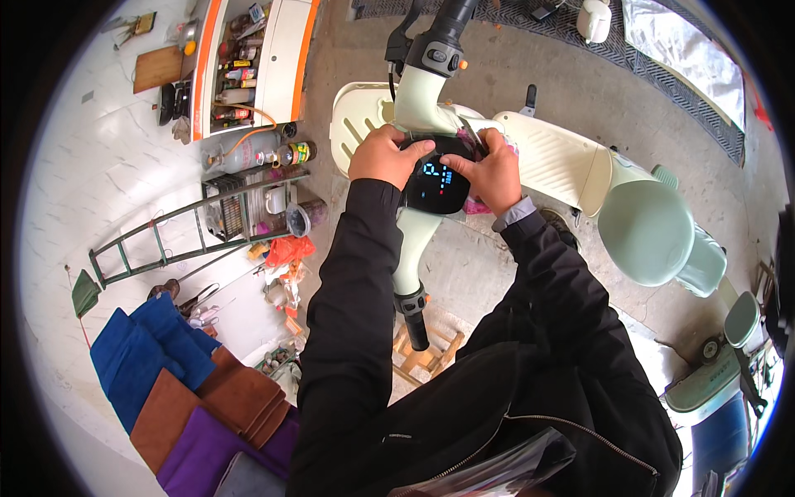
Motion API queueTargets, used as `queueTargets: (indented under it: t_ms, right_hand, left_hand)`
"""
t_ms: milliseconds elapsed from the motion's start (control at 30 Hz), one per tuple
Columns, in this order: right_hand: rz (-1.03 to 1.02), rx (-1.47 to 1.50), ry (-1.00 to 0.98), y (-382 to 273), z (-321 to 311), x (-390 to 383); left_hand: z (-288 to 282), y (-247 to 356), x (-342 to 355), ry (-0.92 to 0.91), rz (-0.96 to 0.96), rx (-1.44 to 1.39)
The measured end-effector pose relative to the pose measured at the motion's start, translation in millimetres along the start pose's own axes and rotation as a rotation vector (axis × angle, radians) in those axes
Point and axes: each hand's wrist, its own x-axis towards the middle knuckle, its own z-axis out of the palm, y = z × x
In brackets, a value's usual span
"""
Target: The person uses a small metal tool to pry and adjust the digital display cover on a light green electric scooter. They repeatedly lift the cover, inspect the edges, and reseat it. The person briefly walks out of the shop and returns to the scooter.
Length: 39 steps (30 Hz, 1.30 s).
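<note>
My left hand [383, 161] grips the left edge of a black scooter display [432, 186], thumb laid across its upper corner, with lit digits showing. My right hand [497, 174] is closed on the display's right side, its thumb pressing the screen. A thin, flat metallic item [468, 131] sticks up beside the right fingers; I cannot make out whether they hold it. Pink material [476, 205] shows behind that hand. The display sits between the pale handlebar arms [414, 240], with a black grip [414, 330] at the lower end and switches [438, 56] at the upper end.
The cream scooter deck [546, 157] extends right to a mint seat [644, 232]. At left stand a cabinet of bottles [279, 62], a gas cylinder [244, 153], a metal ladder [166, 253] and folded blue, brown and purple pads [178, 398]. Another green scooter [700, 385] is at lower right.
</note>
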Motion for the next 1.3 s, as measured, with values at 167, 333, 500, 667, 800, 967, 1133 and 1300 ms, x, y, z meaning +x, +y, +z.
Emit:
queueTargets:
  t_ms: [167, 333, 500, 667, 800, 967, 1133, 1300]
  right_hand:
    - [-0.001, 0.058, 0.019, 2, 2, 5]
    - [0.049, 0.143, 0.034, 2, 5, 1]
    - [0.074, 0.151, 0.027, 1, 7, 3]
    - [0.134, 0.246, 0.026, -5, 6, 1]
    - [0.089, 0.052, -0.008, -14, 0, 3]
    - [0.064, -0.054, -0.05, -19, -8, 16]
    - [0.045, 0.012, -0.02, -13, -4, 17]
    - [0.094, 0.093, 0.045, -2, 6, 9]
  left_hand:
    - [1, 1, 3, 0.001, -0.041, -0.019]
    - [4, 3, -2, 0.039, -0.014, 0.006]
    - [0, 7, -5, 0.036, -0.029, 0.004]
    - [-3, 9, -6, 0.033, -0.039, 0.035]
    - [-5, 7, -11, 0.025, 0.04, 0.087]
    - [0, 11, -3, -0.011, 0.018, 0.124]
    - [-2, 9, 5, -0.059, 0.019, 0.075]
    - [-1, 9, 0, 0.024, 0.013, 0.053]
